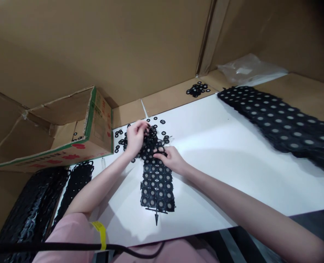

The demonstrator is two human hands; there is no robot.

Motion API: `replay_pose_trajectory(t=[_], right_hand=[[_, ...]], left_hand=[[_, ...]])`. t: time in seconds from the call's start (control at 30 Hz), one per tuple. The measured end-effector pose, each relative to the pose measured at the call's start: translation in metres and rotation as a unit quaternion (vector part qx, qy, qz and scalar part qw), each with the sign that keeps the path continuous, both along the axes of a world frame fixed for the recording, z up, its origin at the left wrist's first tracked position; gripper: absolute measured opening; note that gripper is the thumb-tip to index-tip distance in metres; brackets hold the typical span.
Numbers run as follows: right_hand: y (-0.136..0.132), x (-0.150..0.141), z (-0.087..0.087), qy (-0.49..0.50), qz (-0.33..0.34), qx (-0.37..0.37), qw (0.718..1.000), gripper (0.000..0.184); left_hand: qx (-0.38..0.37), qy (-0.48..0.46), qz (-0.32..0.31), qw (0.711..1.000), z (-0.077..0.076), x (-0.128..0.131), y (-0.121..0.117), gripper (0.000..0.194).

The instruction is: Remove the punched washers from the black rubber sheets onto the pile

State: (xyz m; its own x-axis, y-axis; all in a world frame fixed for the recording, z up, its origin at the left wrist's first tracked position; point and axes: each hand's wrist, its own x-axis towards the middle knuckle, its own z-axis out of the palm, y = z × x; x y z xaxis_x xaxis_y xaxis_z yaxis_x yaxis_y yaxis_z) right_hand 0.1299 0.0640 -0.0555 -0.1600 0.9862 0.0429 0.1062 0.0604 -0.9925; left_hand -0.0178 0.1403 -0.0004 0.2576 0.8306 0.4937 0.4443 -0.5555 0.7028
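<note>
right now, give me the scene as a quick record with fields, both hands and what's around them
left hand: at the loose pile of small black rings; grip unclear
right hand: fingers at the upper part of the narrow black sheet with rows of grey discs; grip unclear
surface: white tabletop
person's left: open cardboard box with green edges
person's right: larger black sheet with pale dots
far side: small heap of black rings on cardboard; clear plastic bag
</note>
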Motion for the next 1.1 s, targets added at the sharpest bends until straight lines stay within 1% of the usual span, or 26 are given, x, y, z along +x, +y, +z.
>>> replay_pose_trajectory(t=[0.07,0.13,0.2,0.3,0.33,0.43,0.47,0.5,0.53,0.63,0.7,0.8,0.93,1.1], right_hand=[[-0.001,0.001,0.003,0.018,0.002,-0.01,1.0,0.022],[-0.001,0.003,0.007,0.037,0.004,-0.016,0.999,0.026],[0.0,0.005,0.011,0.053,0.003,-0.025,0.998,0.03],[0.001,0.007,0.013,0.066,-0.006,-0.039,0.997,0.036],[0.002,0.007,0.013,0.067,-0.01,-0.04,0.997,0.036],[0.002,0.007,0.011,0.066,-0.018,-0.033,0.997,0.036],[0.002,0.006,0.011,0.064,-0.02,-0.03,0.997,0.035],[0.003,0.006,0.011,0.062,-0.02,-0.026,0.998,0.035],[0.003,0.006,0.011,0.061,-0.02,-0.023,0.998,0.034],[0.003,0.004,0.01,0.059,-0.009,-0.008,0.998,0.031],[0.003,0.003,0.008,0.058,-0.002,-0.001,0.998,0.029],[0.003,0.001,0.002,0.048,-0.015,-0.003,0.999,0.029],[0.003,0.0,-0.004,0.027,-0.039,-0.016,0.999,0.03],[0.002,0.0,-0.005,0.015,-0.05,-0.027,0.998,0.032]], left_hand=[[0.003,-0.003,0.025,1.0,0.004,-0.007,0.014,0.028],[0.001,0.023,0.013,1.0,0.006,-0.014,0.021,0.019],[-0.004,0.057,-0.007,0.998,0.007,-0.02,0.02,0.013],[0.012,0.088,-0.037,0.995,0.008,-0.026,0.007,0.015],[0.023,0.097,-0.065,0.993,0.009,-0.028,0.002,0.017],[0.038,0.141,-0.199,0.969,0.012,-0.031,-0.014,0.021],[0.044,0.152,-0.225,0.961,0.012,-0.031,-0.018,0.021],[0.053,0.157,-0.234,0.958,0.012,-0.03,-0.022,0.021],[0.066,0.157,-0.23,0.958,0.012,-0.029,-0.024,0.02],[0.109,0.163,-0.19,0.962,0.01,-0.024,-0.028,0.018],[0.112,0.187,-0.174,0.96,0.008,-0.022,-0.03,0.02],[0.073,0.19,-0.154,0.967,0.005,-0.02,-0.033,0.018],[0.033,0.152,-0.122,0.98,-0.003,-0.018,-0.037,0.02],[-0.016,0.114,-0.096,0.989,-0.007,-0.015,-0.035,0.02]])
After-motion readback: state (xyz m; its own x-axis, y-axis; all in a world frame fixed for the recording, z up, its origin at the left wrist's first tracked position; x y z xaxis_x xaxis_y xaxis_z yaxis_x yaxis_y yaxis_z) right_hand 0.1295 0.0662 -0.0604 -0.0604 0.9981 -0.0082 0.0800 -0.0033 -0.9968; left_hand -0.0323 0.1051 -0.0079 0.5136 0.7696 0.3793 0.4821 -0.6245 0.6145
